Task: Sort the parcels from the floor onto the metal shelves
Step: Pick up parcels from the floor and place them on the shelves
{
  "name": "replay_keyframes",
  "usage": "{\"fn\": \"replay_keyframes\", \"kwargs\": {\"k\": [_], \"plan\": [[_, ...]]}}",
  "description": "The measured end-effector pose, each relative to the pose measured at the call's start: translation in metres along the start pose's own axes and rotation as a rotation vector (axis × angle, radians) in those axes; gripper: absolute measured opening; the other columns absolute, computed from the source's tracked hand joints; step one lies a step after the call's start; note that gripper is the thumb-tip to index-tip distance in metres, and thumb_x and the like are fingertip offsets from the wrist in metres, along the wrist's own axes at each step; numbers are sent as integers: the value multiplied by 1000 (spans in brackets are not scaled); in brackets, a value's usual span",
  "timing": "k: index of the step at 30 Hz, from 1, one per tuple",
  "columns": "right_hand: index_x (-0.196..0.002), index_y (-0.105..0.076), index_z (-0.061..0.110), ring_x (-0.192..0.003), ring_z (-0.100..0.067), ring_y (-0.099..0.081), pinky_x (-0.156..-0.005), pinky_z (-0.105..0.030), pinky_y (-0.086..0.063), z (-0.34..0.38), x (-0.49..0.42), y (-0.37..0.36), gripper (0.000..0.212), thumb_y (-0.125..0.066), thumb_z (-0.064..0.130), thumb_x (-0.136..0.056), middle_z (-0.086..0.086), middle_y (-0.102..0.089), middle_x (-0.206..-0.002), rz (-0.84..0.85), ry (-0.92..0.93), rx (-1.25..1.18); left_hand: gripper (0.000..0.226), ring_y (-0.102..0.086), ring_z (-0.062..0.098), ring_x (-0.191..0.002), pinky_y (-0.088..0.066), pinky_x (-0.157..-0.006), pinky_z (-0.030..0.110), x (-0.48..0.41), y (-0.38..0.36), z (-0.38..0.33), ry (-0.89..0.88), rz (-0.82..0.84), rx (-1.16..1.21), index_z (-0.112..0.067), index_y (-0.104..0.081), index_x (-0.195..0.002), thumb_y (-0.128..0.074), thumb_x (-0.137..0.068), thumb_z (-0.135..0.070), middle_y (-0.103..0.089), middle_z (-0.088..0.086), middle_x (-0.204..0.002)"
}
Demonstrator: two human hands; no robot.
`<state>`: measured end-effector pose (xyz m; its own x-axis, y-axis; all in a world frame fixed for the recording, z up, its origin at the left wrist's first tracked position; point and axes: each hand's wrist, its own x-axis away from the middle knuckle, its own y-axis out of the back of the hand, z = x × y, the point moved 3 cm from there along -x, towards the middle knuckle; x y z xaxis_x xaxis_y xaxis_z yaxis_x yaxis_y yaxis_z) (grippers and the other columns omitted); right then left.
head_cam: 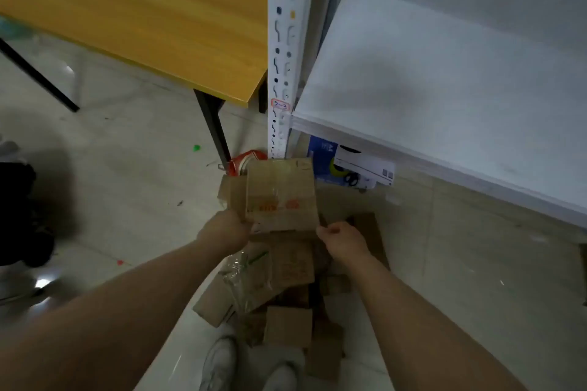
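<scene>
The left hand (224, 232) grips the lower left edge of a taped cardboard parcel (281, 194) and the right hand (341, 240) pinches its lower right corner. The parcel juts out beyond both sets of knuckles.

Parcels (287, 325) lie heaped on the floor (136, 174) at lower centre; a tape roll (246, 160) lies at the foot of the shelf (444, 89).

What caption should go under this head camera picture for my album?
A cardboard parcel held by the left hand and right hand over the floor pile, beside a white metal shelf.
</scene>
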<state>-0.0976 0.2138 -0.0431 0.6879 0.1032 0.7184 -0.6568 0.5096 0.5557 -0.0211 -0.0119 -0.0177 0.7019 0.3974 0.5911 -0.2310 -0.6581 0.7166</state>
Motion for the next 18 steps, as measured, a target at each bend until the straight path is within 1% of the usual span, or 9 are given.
{"fn": "replay_keyframes", "kwargs": {"k": [4,5,7,8,10,12,14,16,18], "plan": [[-157,-28,20,-140,-31,-41,-104,-41,-41,3,-49,-14,78,-48,64,-96,-7,-37,-158,29,-61,-255,38,-57,26,-112,-48,-88,33,-40,-45,12,99,201,568,-12,-55,-130,-52,-99,-35,-59,8,-127],[-159,-24,22,-143,-32,-37,-110,-44,-38,5,-55,-19,80,-49,64,-96,-7,-32,-161,46,-72,-303,46,-54,28,-120,-45,-91,32,-46,-53,15,152,233,661,-12,-51,-138,-54,-99,-36,-55,9,-135],[-160,-22,25,-145,-31,-35,-114,-45,-34,4,-63,-31,75,-47,60,-98,-5,-32,-162,94,-92,-372,56,-45,29,-130,-38,-92,35,-52,-67,20,282,275,796,-11,-44,-143,-57,-97,-40,-50,9,-139],[-160,-23,25,-144,-29,-36,-113,-44,-34,5,-65,-36,71,-47,57,-100,-4,-35,-160,105,-79,-409,57,-44,29,-129,-37,-94,39,-51,-69,20,328,290,862,-13,-45,-141,-59,-95,-43,-50,8,-134],[-157,-29,24,-138,-26,-43,-108,-40,-38,6,-62,-39,62,-46,50,-103,-2,-43,-154,106,-62,-485,47,-51,26,-113,-40,-93,43,-50,-71,21,379,336,961,-19,-50,-129,-63,-92,-45,-56,2,-118],[-154,-36,24,-120,-19,-54,-95,-32,-43,9,-44,-35,55,-47,45,-104,4,-54,-139,98,-67,-571,37,-59,23,-94,-49,-80,41,-40,-62,21,396,318,1026,-18,-56,-115,-69,-88,-41,-63,2,-104],[-152,-38,24,-104,-12,-57,-83,-28,-47,13,-18,-25,52,-49,41,-104,6,-57,-125,97,-75,-618,36,-65,25,-86,-53,-62,34,-23,-44,18,401,306,1086,-16,-59,-107,-78,-82,-33,-68,6,-98],[-152,-37,23,-115,-21,-57,-94,-38,-50,14,9,-14,50,-48,37,-105,-1,-56,-135,129,-118,-621,42,-67,27,-89,-55,-55,32,1,-22,13,401,342,1114,-14,-61,-107,-84,-75,-27,-70,9,-100],[-147,-43,19,-118,-27,-55,-103,-45,-47,16,42,-1,45,-50,33,-105,-6,-55,-138,167,-187,-543,46,-67,29,-94,-57,-60,34,25,4,6,373,404,1067,-12,-62,-110,-86,-72,-22,-70,10,-103]]}}
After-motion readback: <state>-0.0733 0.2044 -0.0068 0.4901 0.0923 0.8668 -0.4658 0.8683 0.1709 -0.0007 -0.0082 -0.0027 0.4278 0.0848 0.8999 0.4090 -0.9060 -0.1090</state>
